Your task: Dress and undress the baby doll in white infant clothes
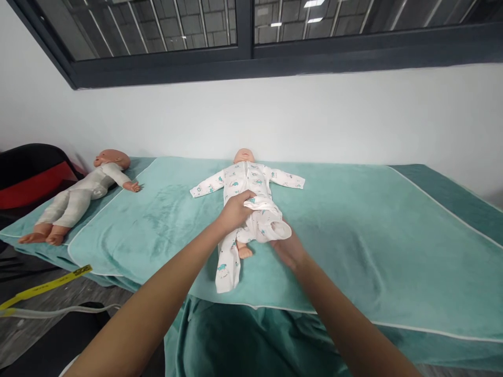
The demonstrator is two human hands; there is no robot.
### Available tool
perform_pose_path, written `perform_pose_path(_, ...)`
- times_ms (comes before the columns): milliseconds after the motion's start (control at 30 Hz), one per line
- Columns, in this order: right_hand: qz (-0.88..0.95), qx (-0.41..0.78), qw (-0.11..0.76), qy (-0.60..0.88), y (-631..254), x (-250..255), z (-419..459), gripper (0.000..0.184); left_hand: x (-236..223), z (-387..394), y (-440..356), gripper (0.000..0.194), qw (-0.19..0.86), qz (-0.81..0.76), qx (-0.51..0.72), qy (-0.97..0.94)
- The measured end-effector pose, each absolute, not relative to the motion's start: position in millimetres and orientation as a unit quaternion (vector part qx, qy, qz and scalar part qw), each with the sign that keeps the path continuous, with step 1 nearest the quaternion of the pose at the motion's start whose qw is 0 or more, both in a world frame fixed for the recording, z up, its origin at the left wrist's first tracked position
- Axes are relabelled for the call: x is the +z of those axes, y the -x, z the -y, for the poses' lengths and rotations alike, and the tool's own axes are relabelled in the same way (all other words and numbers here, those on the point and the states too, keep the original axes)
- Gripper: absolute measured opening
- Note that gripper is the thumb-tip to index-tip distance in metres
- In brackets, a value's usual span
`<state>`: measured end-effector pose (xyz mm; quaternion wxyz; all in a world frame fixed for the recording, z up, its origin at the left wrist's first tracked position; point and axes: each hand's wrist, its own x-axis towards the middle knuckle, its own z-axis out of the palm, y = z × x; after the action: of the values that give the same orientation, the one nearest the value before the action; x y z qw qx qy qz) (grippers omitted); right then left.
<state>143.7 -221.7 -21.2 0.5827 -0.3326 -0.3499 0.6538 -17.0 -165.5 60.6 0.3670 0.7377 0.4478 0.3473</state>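
A baby doll (244,155) lies on its back, head toward the wall, in a white baby romper (246,178) with a small green print. Its arms stretch out to both sides inside long sleeves. My left hand (237,209) is closed on the bunched cloth at the doll's middle. My right hand (290,248) holds the gathered romper leg from below near its round opening; its fingers are mostly hidden. One bare doll foot (244,251) shows beside the other romper leg (228,269), which lies flat toward me.
A second doll (82,196) in a plain white suit lies at the left on the green-covered table (353,209). Behind are a white wall (353,115) and a dark-framed window (243,63). A black and red chair (35,178) and a yellow strap (51,286) are at the left.
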Motion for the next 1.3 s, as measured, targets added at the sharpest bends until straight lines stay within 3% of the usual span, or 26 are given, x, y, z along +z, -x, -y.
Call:
perform_pose_path(133,0.349,0.660,0.585,0.316,-147.3,-21.9,225.2,0.044,62.6,166.3,27.7,0.024,0.398,-0.430,0.296,-0.754)
perform_pose_path(233,0.331,0.667,0.590,0.313,-147.9,-20.6,229.5,0.048,63.3,174.4,42.3,0.048,0.439,-0.413,0.204,-0.771)
perform_pose_path(333,0.338,0.672,0.577,0.318,-146.7,-18.6,231.9,0.051,59.4,183.0,49.2,0.063,0.414,-0.430,0.177,-0.783)
perform_pose_path(567,0.320,0.663,0.585,0.340,-144.1,-23.1,230.0,0.050,49.9,177.3,23.6,0.035,0.265,-0.508,0.286,-0.768)
perform_pose_path(667,0.322,0.656,0.585,0.351,-142.3,-26.0,226.1,0.052,49.9,170.9,16.8,0.029,0.261,-0.536,0.347,-0.724)
perform_pose_path(867,0.437,0.521,0.536,0.500,-156.1,-29.8,194.7,0.038,47.9,172.8,32.2,0.018,0.403,-0.519,0.390,-0.646)
perform_pose_path(1033,0.475,0.471,0.527,0.525,-174.6,-31.2,167.1,0.024,46.3,178.2,47.2,0.028,0.535,-0.483,0.454,-0.524)
perform_pose_path(1300,0.478,0.408,0.524,0.575,-171.1,-28.8,146.6,0.029,43.6,168.3,48.4,0.033,0.650,-0.406,0.560,-0.315)
